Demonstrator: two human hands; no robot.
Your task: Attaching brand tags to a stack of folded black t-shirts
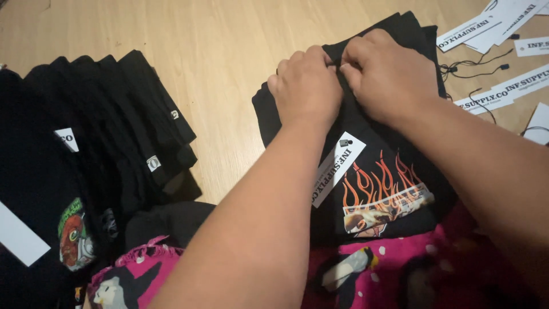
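A: Both hands are at the far edge of the folded black cotton T-shirt with the orange flame print (372, 171), which lies on top of a small stack on the wooden floor (229, 68). The left hand (306, 86) and the right hand (386, 71) meet knuckle to knuckle over the collar end.

B: State of the grip?

A: Closed, both hands. The fingertips are pinched down on the black cloth, it seems around a thin dark cord, though the fingers hide most of it. A long white paper hang tag (337, 167) with a small black clip lies on the shirt just below the left wrist.

B: Step in hand, as you judge it?

A: Looks like tag fastening at the neck of the shirt. The next move calls for fine fingertip work right at the pinch point, with the cloth kept flat.

B: Surroundings?

A: A fanned row of folded black shirts (131, 120) lies well to the left, loose white tags and black cords (497, 51) are at the upper right, and pink patterned fabric (400, 269) shows near the lower edge.
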